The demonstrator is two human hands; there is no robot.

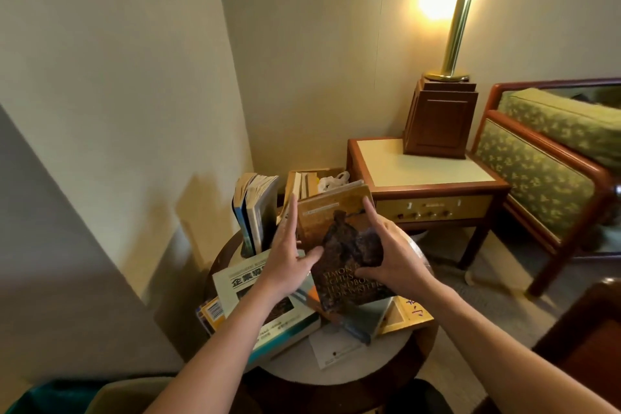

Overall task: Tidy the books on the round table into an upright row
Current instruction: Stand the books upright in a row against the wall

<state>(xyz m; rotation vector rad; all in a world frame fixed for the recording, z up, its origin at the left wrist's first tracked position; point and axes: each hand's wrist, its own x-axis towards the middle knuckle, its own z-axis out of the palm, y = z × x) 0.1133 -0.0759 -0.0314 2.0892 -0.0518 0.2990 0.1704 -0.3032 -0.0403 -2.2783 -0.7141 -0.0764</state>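
A brown-covered handbook is raised and tilted above the round table. My left hand presses straight fingers along its left edge, thumb on the cover. My right hand grips its right side, thumb across the cover and index finger up the edge. Two or three worn books stand upright at the table's back left. A white book with a teal spine, small yellow books, a yellow-covered book and other flat books lie in a loose pile under the handbook.
A cardboard box with books and a plastic bag stands behind the table. A wooden side table at right carries a brass lamp on a wooden base. An upholstered armchair is at far right. A wall is close on the left.
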